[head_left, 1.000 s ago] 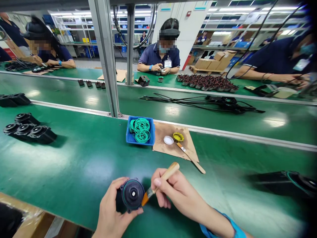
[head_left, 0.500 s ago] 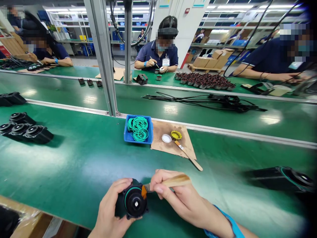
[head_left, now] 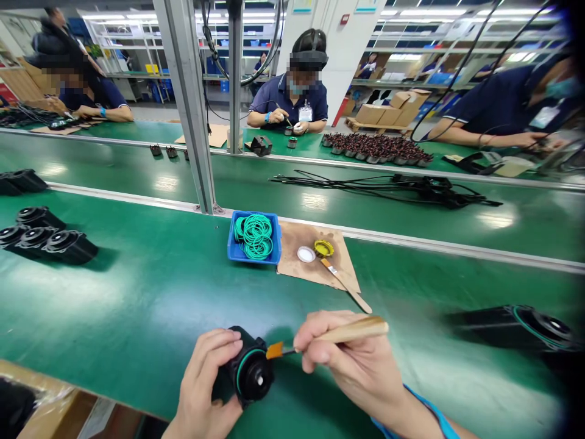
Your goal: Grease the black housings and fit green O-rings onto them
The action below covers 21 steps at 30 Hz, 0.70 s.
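My left hand (head_left: pixel 208 378) is wrapped around a black motor housing (head_left: pixel 249 341), which lies tilted with its round end toward the right. A green rubber ring (head_left: pixel 241 367) circles that end, around a dark hub with a pale shaft tip. In my right hand (head_left: pixel 342 353) is a paintbrush (head_left: pixel 351 330) with a wooden handle, gripped near its metal collar. The orange bristles are at the upper right rim of the housing; whether they touch it I cannot tell.
Beyond my hands stand a blue bin (head_left: pixel 231 251) of green rings and a stained cardboard sheet (head_left: pixel 297 272) with a yellow cap (head_left: pixel 324 247), a white lid (head_left: pixel 306 254) and a second brush (head_left: pixel 345 285). Black housings (head_left: pixel 70 246) stand left, another (head_left: pixel 516 329) right. Co-workers sit opposite.
The brush has pulled back slightly to the right, its handle now more level. My left hand has turned the housing so its ringed end faces more to the right. Small parts on the belt shifted right.
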Motion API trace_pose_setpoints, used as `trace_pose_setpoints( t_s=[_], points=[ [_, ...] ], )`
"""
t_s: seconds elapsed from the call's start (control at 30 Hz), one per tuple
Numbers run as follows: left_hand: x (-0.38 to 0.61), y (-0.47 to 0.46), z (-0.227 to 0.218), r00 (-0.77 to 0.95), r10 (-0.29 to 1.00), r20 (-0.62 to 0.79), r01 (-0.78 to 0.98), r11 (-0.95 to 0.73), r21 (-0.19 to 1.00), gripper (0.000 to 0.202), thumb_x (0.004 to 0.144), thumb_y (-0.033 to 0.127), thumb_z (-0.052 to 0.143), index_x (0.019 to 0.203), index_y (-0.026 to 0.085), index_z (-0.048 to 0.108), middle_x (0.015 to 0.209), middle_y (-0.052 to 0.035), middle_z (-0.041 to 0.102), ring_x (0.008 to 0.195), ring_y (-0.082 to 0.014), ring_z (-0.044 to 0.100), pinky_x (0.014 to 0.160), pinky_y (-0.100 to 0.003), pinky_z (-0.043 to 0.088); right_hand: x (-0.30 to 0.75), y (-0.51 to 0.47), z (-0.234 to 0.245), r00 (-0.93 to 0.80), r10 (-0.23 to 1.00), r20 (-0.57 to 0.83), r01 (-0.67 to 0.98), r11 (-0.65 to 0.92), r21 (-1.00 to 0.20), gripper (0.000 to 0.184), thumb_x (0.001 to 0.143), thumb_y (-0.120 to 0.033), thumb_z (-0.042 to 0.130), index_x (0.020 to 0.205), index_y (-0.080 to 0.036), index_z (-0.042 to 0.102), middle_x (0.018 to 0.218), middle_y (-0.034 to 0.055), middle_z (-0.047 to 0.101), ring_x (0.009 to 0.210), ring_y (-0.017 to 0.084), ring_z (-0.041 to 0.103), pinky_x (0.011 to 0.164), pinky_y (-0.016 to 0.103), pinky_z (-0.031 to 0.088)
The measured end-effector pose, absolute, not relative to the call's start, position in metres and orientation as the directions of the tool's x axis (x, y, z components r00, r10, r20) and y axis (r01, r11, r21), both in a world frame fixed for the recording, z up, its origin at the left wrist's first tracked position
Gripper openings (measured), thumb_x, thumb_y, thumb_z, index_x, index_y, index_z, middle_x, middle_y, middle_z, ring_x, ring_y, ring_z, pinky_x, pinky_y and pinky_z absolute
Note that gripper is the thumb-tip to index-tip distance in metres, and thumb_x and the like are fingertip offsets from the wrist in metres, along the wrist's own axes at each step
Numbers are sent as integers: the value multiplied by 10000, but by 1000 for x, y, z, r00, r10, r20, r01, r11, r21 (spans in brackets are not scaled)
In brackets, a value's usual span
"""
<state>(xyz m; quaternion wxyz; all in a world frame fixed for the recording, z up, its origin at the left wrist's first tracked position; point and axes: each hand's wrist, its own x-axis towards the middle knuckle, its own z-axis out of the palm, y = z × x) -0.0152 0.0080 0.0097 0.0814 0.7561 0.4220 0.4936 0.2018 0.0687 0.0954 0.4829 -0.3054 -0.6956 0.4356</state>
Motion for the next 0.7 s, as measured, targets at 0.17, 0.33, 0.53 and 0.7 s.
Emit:
trace_pose_setpoints(
  t_s=[0.17,0.33,0.53,0.7],
  points=[
    [-16,7,14,147,673,725,638,-624,450,312,855,88,657,1163,122,620,1100,-103,661,1062,-219,625,945,-336,537,198,67,93,-331,821,466,82,517,-852,320,973,-367,655,731,-185,757,503,-10,670,447,110,615,466,183,498],
    [-16,5,14,167,672,721,680,-608,410,341,842,78,648,1176,143,620,1106,-105,661,1050,-240,628,928,-374,542,193,64,95,-356,732,581,123,653,-747,303,986,-357,639,758,-186,742,633,15,738,494,119,648,485,209,511],
    [-16,4,15,185,670,719,700,-604,382,385,827,30,619,1191,157,618,1107,-99,655,1053,-238,611,934,-376,518,193,61,94,-402,705,584,160,682,-713,283,993,-374,625,808,-183,720,644,18,736,484,120,627,477,223,491],
    [-15,4,17,190,668,719,716,-596,364,389,825,3,586,1181,155,629,1107,-92,653,1050,-231,603,940,-365,499,193,58,94,-446,688,573,157,690,-707,270,997,-375,613,850,-166,698,666,21,723,523,118,607,509,227,476]
  ],
)
